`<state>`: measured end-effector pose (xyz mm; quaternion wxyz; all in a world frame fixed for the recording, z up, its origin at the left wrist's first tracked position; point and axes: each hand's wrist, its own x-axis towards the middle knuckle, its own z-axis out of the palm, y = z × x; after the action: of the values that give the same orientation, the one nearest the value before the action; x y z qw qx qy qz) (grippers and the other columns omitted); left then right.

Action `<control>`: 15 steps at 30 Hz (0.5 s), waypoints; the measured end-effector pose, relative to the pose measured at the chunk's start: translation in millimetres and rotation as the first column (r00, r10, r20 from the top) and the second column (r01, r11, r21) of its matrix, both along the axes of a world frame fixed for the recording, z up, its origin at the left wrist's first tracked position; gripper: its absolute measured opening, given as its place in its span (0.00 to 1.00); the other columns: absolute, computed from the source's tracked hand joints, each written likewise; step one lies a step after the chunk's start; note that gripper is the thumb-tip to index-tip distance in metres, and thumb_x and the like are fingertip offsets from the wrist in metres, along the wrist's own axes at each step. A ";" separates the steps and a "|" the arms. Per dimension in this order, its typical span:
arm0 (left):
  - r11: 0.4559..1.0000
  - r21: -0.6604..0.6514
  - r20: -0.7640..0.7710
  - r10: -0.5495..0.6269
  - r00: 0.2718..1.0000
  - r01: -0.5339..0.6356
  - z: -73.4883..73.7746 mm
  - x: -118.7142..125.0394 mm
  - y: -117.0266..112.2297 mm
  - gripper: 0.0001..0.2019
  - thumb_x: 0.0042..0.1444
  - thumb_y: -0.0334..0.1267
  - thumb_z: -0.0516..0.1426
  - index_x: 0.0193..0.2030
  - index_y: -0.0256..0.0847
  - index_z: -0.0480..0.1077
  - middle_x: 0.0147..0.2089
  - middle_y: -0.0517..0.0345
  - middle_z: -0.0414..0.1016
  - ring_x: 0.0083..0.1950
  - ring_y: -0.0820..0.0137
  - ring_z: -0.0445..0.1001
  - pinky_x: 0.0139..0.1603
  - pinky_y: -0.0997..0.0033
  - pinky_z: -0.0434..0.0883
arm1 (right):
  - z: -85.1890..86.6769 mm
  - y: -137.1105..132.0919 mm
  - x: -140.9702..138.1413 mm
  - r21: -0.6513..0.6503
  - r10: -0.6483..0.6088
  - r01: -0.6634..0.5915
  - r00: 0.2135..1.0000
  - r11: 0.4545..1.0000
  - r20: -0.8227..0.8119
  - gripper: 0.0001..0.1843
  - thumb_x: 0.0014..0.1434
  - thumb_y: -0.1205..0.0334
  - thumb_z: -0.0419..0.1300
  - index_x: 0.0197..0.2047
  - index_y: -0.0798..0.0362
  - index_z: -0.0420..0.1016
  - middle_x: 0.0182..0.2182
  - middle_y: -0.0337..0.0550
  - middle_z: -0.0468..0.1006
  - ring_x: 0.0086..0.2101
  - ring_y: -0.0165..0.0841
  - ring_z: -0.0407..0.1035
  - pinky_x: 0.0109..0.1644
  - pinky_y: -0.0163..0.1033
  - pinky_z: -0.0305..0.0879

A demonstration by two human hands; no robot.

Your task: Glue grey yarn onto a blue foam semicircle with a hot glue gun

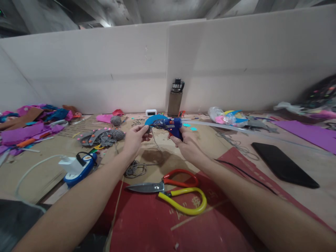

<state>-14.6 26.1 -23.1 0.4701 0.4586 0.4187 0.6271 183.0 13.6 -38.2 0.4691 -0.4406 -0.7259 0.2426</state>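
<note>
My right hand point(187, 139) is wrapped round the handle of a blue glue gun point(173, 126), a long clear glue stick point(210, 124) running out of its back to the right. The nozzle points left, toward my left hand point(138, 138). That hand pinches the edge of a blue disc point(154, 119), partly hidden behind the gun. A strand of grey yarn point(156, 141) hangs from the disc to a loose tangle on the cardboard. Nearer to me, scissors point(149, 188) with one red and one yellow handle lie on the red cardboard.
A blue power strip point(80, 171) with a white plug stands at left, beside a grey yarn piece with orange dots point(97, 137). A bottle point(175, 99) and a small white clock point(151, 112) stand near the wall. A black phone point(285, 164) lies at right. Coloured scraps point(34, 124) pile at far left.
</note>
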 end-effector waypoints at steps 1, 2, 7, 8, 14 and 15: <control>1.000 0.002 0.000 0.001 1.000 -0.001 -0.2 -0.3 0.1 0.15 0.42 0.44 0.65 0.31 0.35 0.71 0.27 0.56 0.74 0.24 0.74 0.72 0.24 0.75 0.67 | 0.7 -0.6 0.3 0.004 0.002 -0.002 1.000 1.000 0.008 0.16 0.57 0.54 0.53 0.48 0.49 0.68 0.34 0.42 0.73 0.31 0.35 0.65 0.34 0.39 0.64; 1.000 0.004 -0.001 0.004 1.000 -0.004 -0.3 -0.6 0.2 0.15 0.42 0.44 0.65 0.31 0.35 0.71 0.27 0.56 0.74 0.24 0.74 0.72 0.24 0.75 0.67 | 1.4 -1.1 0.6 0.009 0.004 -0.004 1.000 1.000 0.015 0.16 0.58 0.54 0.53 0.48 0.49 0.67 0.34 0.42 0.73 0.32 0.35 0.65 0.34 0.40 0.64; 1.000 0.010 -0.003 0.009 1.000 -0.009 0.7 -0.9 0.6 0.14 0.42 0.44 0.65 0.30 0.35 0.71 0.27 0.56 0.74 0.24 0.75 0.72 0.24 0.76 0.66 | 3.0 -1.0 1.7 0.019 -0.014 0.013 0.998 1.000 0.057 0.17 0.58 0.55 0.53 0.49 0.50 0.67 0.34 0.43 0.73 0.31 0.35 0.65 0.35 0.40 0.62; 1.000 0.009 -0.001 0.010 1.000 -0.010 1.2 -0.8 0.5 0.15 0.42 0.44 0.65 0.30 0.35 0.71 0.27 0.56 0.74 0.24 0.75 0.71 0.24 0.75 0.66 | 2.8 -0.6 1.8 0.021 -0.015 0.014 0.998 1.000 0.058 0.17 0.58 0.56 0.53 0.49 0.51 0.67 0.35 0.43 0.74 0.31 0.35 0.65 0.35 0.40 0.62; 1.000 0.001 -0.001 0.013 1.000 -0.013 3.1 -0.2 -1.0 0.16 0.41 0.45 0.65 0.30 0.34 0.71 0.27 0.56 0.73 0.24 0.75 0.71 0.24 0.75 0.66 | -1.0 2.9 2.3 0.030 -0.027 0.026 0.998 0.999 0.048 0.18 0.58 0.55 0.54 0.51 0.51 0.66 0.33 0.42 0.73 0.30 0.34 0.65 0.34 0.39 0.61; 1.000 0.003 0.000 0.014 1.000 -0.014 3.3 -0.2 -1.1 0.16 0.41 0.45 0.65 0.30 0.34 0.71 0.27 0.56 0.73 0.24 0.75 0.71 0.24 0.76 0.66 | -1.6 3.5 2.4 0.032 -0.027 0.025 0.999 0.999 0.043 0.18 0.58 0.55 0.54 0.51 0.51 0.66 0.33 0.42 0.73 0.30 0.34 0.65 0.33 0.39 0.61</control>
<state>-14.8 25.0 -19.9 0.4651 0.4564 0.4209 0.6311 185.3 17.0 -39.9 0.4634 -0.4477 -0.7338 0.2155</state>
